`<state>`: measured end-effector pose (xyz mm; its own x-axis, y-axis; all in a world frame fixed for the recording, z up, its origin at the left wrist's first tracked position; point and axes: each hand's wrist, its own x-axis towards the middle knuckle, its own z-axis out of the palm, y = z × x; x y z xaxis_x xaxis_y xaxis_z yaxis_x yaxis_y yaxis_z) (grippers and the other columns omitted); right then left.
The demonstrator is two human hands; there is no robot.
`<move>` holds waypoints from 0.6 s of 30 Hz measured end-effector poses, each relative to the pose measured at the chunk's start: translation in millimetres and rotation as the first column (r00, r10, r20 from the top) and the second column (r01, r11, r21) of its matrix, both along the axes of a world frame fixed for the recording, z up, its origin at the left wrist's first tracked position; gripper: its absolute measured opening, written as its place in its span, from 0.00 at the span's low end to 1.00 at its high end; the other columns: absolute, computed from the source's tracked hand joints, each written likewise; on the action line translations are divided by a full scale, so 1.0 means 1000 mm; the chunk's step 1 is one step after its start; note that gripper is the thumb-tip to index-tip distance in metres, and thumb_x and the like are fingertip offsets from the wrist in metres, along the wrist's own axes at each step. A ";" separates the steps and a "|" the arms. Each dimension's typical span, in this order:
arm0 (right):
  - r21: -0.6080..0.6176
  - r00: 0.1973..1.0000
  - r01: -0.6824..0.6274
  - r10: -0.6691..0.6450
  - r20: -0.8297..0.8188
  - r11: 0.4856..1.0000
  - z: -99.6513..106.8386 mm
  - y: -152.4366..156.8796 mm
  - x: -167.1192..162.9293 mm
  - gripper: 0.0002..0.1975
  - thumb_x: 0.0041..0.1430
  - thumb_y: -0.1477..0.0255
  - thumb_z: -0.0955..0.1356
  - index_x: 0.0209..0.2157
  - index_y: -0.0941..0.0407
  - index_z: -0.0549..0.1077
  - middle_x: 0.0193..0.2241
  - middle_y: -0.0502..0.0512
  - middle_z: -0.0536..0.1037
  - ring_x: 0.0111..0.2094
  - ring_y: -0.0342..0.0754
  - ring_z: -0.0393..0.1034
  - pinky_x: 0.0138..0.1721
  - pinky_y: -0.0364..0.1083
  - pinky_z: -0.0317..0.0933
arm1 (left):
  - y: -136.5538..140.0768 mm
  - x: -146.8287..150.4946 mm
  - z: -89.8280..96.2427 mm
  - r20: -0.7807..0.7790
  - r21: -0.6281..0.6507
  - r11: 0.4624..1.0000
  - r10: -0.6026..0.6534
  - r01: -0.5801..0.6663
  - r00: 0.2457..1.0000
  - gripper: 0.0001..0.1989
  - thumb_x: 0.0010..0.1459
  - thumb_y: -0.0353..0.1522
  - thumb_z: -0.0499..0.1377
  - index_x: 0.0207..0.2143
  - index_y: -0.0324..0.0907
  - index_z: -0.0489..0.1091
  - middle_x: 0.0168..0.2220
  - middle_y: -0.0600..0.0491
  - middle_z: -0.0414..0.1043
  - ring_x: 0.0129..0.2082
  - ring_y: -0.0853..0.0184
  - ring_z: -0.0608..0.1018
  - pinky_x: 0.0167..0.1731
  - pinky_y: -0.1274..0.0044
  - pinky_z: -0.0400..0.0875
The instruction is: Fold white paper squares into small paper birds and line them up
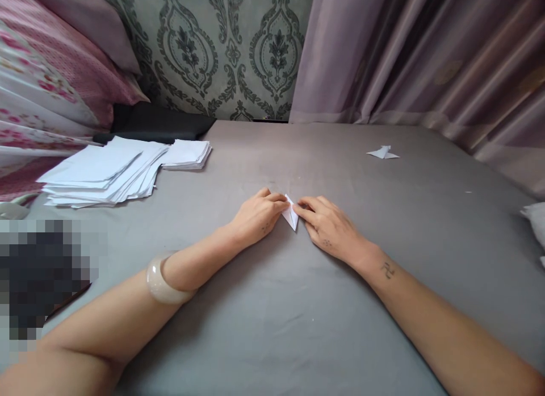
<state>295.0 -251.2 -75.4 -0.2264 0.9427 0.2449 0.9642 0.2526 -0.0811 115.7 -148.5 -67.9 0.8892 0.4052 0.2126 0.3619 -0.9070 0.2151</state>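
Note:
A small piece of folded white paper (291, 217) lies between my hands on the grey cloth, its pointed end toward me. My left hand (260, 215) grips the paper's left edge with thumb and fingers pressed together. From the other side, my right hand (327, 224) has its thumb and forefinger closed on the right edge. The fingertips cover part of the upper folds. Farther off to the right sits a folded paper figure (384, 152) with pointed ends, touched by neither hand.
Stacked white paper sheets (97, 174) lie at the left, beside a smaller paper pile (187, 154). Behind them is a flat black item (162, 121). A lilac curtain (361, 55) hangs at the back right. Pink floral fabric (51, 89) bunches at far left, above a pixelated dark patch.

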 end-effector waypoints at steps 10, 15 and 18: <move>0.031 0.965 0.030 -0.021 -0.260 0.999 -0.004 -0.004 0.009 0.22 0.55 0.84 0.60 0.47 0.54 0.75 0.50 0.54 0.75 0.47 0.50 0.68 0.48 0.50 0.65 | 0.005 -0.001 -0.008 0.094 -0.062 0.998 0.000 0.006 0.996 0.17 0.66 0.33 0.47 0.47 0.42 0.74 0.48 0.50 0.74 0.41 0.63 0.71 0.42 0.72 0.68; 0.007 0.982 0.005 -0.004 -0.190 1.000 -0.002 -0.006 0.007 0.21 0.57 0.82 0.60 0.46 0.52 0.76 0.50 0.55 0.75 0.47 0.52 0.68 0.45 0.51 0.66 | 0.006 -0.001 -0.010 0.117 -0.083 0.997 0.008 0.001 0.993 0.16 0.66 0.34 0.48 0.47 0.43 0.74 0.47 0.49 0.74 0.41 0.62 0.71 0.42 0.72 0.68; 0.009 0.989 -0.009 0.010 -0.150 1.000 0.000 -0.006 0.005 0.20 0.58 0.81 0.59 0.46 0.52 0.76 0.48 0.55 0.75 0.46 0.52 0.68 0.44 0.51 0.65 | 0.007 0.001 -0.012 0.147 -0.115 0.993 0.017 0.000 0.989 0.16 0.66 0.34 0.48 0.45 0.43 0.74 0.46 0.49 0.74 0.41 0.63 0.71 0.43 0.71 0.68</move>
